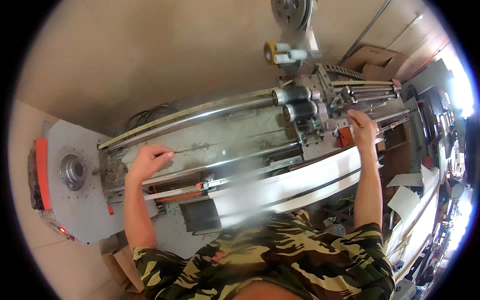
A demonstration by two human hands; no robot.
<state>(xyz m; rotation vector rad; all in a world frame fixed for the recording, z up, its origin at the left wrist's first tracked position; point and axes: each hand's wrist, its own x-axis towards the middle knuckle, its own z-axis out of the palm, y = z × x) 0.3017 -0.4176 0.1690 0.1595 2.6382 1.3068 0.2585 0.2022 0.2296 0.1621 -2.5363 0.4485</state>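
Extends bare left forearm point(137, 212) and right forearm point(369, 192) upward, well apart. Holds left hand point(149, 162) left of centre, thumb close to bent fingers, pointing right; right hand point(363, 131) right of centre, fingers curled.

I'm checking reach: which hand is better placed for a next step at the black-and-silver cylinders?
Likely the right hand: it is raised to the right of the black-and-silver cylinders, while the left hand is farther off, near the left end of the silver rails.
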